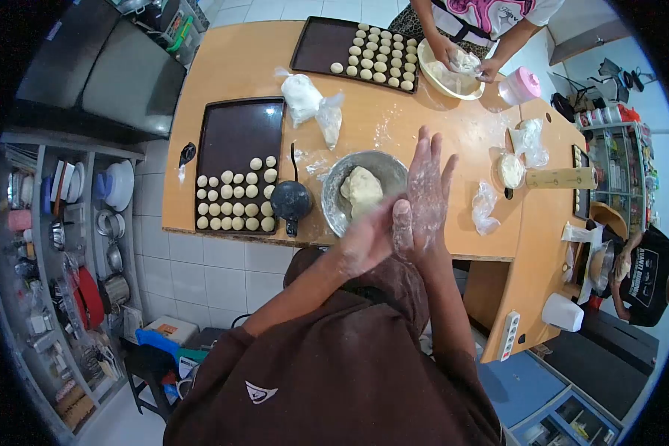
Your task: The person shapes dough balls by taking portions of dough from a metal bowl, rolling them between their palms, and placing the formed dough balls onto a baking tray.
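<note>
Flour coats my right hand (426,195), which points up with its fingers stretched and apart over the right rim of a metal bowl (336,215). My left hand (368,241) crosses the bowl's lower edge and meets the right hand near the thumb. Motion blurs its fingers, and whether anything lies between the two hands is hidden. A lump of pale dough (364,189) sits in the bowl. Left of the bowl stands a small black round device (291,201) with a thin stem. Farther left, a dark baking tray (238,134) carries rows of dough balls (238,209).
Bags of white powder (302,98) lie behind the bowl. Another tray (316,46) of dough balls is at the back. There a co-worker's hands (464,63) hold dough over a cream basin (442,78). A cardboard roll (561,178) and plastic bag (485,208) lie to the right.
</note>
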The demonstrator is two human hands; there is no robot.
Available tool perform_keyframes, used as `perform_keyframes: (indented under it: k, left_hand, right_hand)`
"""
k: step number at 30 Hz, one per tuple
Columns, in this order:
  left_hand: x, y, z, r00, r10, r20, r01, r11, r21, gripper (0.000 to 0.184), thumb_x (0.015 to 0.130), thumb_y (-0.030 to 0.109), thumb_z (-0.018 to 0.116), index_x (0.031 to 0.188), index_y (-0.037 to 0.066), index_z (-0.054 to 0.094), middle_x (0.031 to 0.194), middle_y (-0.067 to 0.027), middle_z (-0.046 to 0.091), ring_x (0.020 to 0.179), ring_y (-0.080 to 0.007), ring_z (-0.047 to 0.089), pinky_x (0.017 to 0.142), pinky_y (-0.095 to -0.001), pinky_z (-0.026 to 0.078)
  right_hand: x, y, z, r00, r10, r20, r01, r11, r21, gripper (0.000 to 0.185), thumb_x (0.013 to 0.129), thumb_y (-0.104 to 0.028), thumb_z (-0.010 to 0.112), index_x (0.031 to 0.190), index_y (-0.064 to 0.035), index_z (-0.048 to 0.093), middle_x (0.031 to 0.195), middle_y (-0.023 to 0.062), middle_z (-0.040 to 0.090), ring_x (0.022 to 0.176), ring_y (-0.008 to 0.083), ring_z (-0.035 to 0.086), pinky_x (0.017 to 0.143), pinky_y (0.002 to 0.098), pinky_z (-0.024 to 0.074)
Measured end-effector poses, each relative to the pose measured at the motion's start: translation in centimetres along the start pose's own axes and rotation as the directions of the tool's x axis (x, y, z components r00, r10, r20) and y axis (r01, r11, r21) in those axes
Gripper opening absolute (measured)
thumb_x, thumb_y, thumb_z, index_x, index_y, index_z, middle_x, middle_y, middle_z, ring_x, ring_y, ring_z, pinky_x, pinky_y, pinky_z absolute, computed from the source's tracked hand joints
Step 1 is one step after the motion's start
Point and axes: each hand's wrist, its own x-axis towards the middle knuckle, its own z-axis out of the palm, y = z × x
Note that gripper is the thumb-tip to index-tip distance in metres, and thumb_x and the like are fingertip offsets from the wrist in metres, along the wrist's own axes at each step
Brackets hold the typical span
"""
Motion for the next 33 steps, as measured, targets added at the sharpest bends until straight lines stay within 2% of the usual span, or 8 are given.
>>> perform_keyframes:
  k: [8,11,16,20,22,26,29,33]
  left_hand:
    - [4.0,-5.9,-5.8,0.871,0.371,0.321,-0.325,0.926,-0.19,0.077,0.099,0.057,0.028,0.155,0.009,0.006,0.161,-0.0107,0.009,0.148,-0.0174,0.012,0.119,-0.033,0.016]
    - [0.2,0.6,0.2,0.998,0.005,-0.062,-0.011,0.994,-0.107,0.073,0.099,0.055,0.029,0.156,0.014,0.007,0.162,-0.0138,0.006,0.149,-0.0235,0.009,0.119,-0.0332,0.011]
    - [2.7,-1.6,-2.7,0.958,0.286,-0.014,-0.286,0.958,-0.031,0.075,0.099,0.057,0.028,0.156,0.014,0.006,0.161,-0.0126,0.007,0.149,-0.0227,0.009,0.12,-0.0353,0.01]
    - [2.4,-4.6,-2.9,0.957,0.289,-0.013,-0.285,0.935,-0.211,0.074,0.099,0.059,0.025,0.155,0.013,0.008,0.161,-0.0113,0.009,0.149,-0.0226,0.01,0.12,-0.0358,0.009]
    - [-0.4,0.3,1.6,0.966,0.015,-0.259,-0.028,0.999,-0.046,0.075,0.099,0.059,0.023,0.155,0.012,0.005,0.161,-0.0116,0.008,0.149,-0.024,0.008,0.12,-0.036,0.009]
    - [1.6,1.0,0.1,0.907,0.421,-0.016,-0.421,0.907,-0.032,0.066,0.101,0.055,0.025,0.156,0.022,0.01,0.162,-0.0115,0.003,0.149,-0.0294,0.002,0.119,-0.043,0.008]
    - [3.6,-5.7,-2.2,0.812,0.558,-0.169,-0.58,0.745,-0.329,0.063,0.101,0.053,0.027,0.156,0.026,0.011,0.162,-0.0128,0.001,0.149,-0.0288,0.002,0.119,-0.0443,0.008]
    - [-0.1,-1.1,0.4,0.986,0.033,-0.165,-0.045,0.997,-0.069,0.068,0.102,0.05,0.027,0.156,0.018,0.001,0.162,-0.0071,0.009,0.148,-0.0282,0.009,0.119,-0.0445,0.016]
  right_hand:
    - [-0.8,-1.3,3.6,0.957,-0.231,-0.174,0.186,0.953,-0.238,0.078,0.099,-0.058,0.02,0.15,0.0015,0.022,0.157,0.0235,0.019,0.148,0.0374,0.011,0.117,0.057,-0.0003]
    - [-1.3,1.5,3.0,0.995,-0.061,-0.079,0.068,0.994,0.085,0.076,0.099,-0.058,0.021,0.152,-0.0031,0.022,0.158,0.0224,0.017,0.148,0.0384,0.008,0.117,0.057,0.0003]
    - [-4.0,-3.7,3.0,0.897,-0.359,0.258,0.381,0.924,-0.039,0.083,0.097,-0.063,0.017,0.15,0.0006,0.023,0.159,0.0144,0.02,0.147,0.0416,0.01,0.116,0.0575,-0.0002]
    - [0.2,-3.6,2.8,0.811,0.437,0.388,-0.256,0.863,-0.436,0.082,0.097,-0.061,0.015,0.15,0.0014,0.023,0.155,0.0198,0.026,0.146,0.0407,0.017,0.116,0.0566,0.0012]
    - [0.4,0.8,0.0,0.997,-0.054,0.051,0.047,0.99,0.131,0.081,0.097,-0.062,0.016,0.15,-0.0006,0.025,0.155,0.0199,0.028,0.146,0.0403,0.017,0.116,0.0573,0.0028]
    - [-2.7,-3.5,1.3,0.921,-0.025,0.388,0.033,0.999,-0.014,0.066,0.098,-0.044,0.031,0.15,-0.003,0.028,0.158,0.0163,0.022,0.148,0.0367,0.009,0.117,0.0579,0.0029]
    - [-0.9,-4.3,1.1,0.952,-0.305,-0.013,0.302,0.948,-0.096,0.07,0.098,-0.048,0.029,0.151,-0.0021,0.024,0.157,0.0192,0.024,0.147,0.0392,0.014,0.116,0.0606,0.0029]
    - [-0.9,0.9,1.4,0.993,-0.088,0.083,0.094,0.993,-0.066,0.072,0.096,-0.05,0.033,0.152,-0.0058,0.024,0.158,0.0167,0.024,0.148,0.0375,0.012,0.116,0.0598,0.0041]
